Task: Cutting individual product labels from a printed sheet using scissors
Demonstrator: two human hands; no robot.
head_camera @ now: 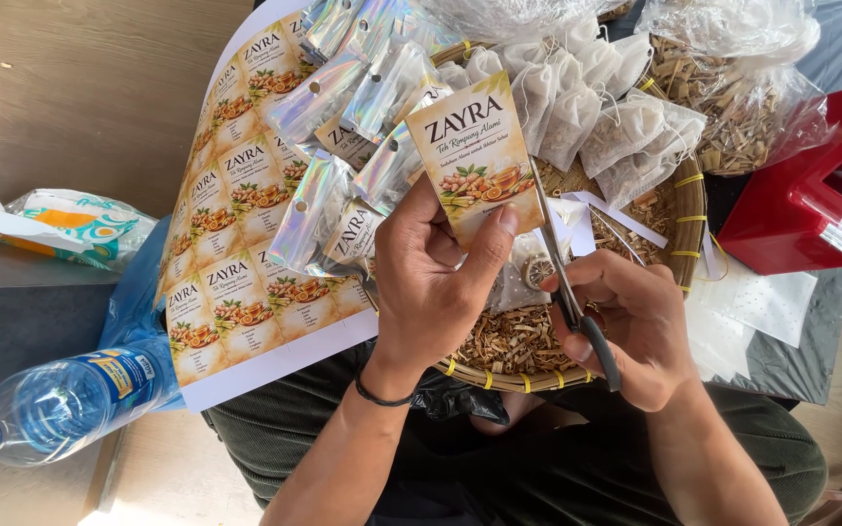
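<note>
A rectangular cream-and-orange printed label [477, 161] is pinched between thumb and fingertips of the left hand [433, 282] above a round woven tray [686, 209], while black-handled scissors [565, 273] are gripped in the closed fingers of the right hand [631, 326], blades set against the label's right edge. A glossy sheet of matching uncut labels [236, 253] lies at left under shiny holographic pouches [343, 97]; white mesh sachets [587, 112] and dried chopped bark rest in the tray.
</note>
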